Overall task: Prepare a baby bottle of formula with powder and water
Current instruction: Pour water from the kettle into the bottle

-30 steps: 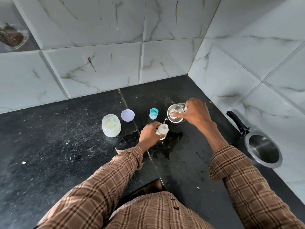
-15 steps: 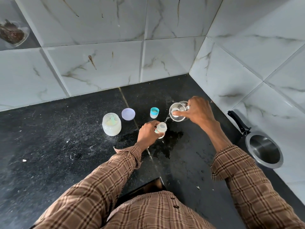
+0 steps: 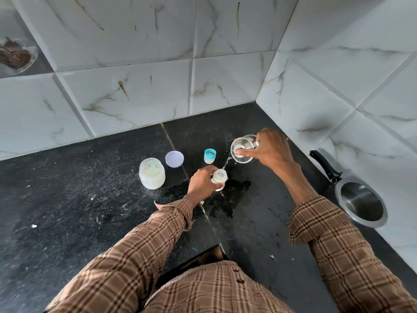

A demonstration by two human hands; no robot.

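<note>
Now the stream of water (image 3: pixel 226 163) runs fuller than a second ago from the steel cup (image 3: pixel 243 148), tipped by the right hand (image 3: pixel 272 148), into the baby bottle (image 3: pixel 219 177) gripped by the left hand (image 3: pixel 201 181); some has puddled on the surface (image 3: pixel 67 199), so filling seems underway.

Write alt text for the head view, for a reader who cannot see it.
A person's right hand tilts a steel jug, pouring a thin stream of water into a small baby bottle gripped by the left hand over a wet black counter. Left of the bottle stand an open powder jar, its lilac lid and a teal-capped bottle top.
</note>
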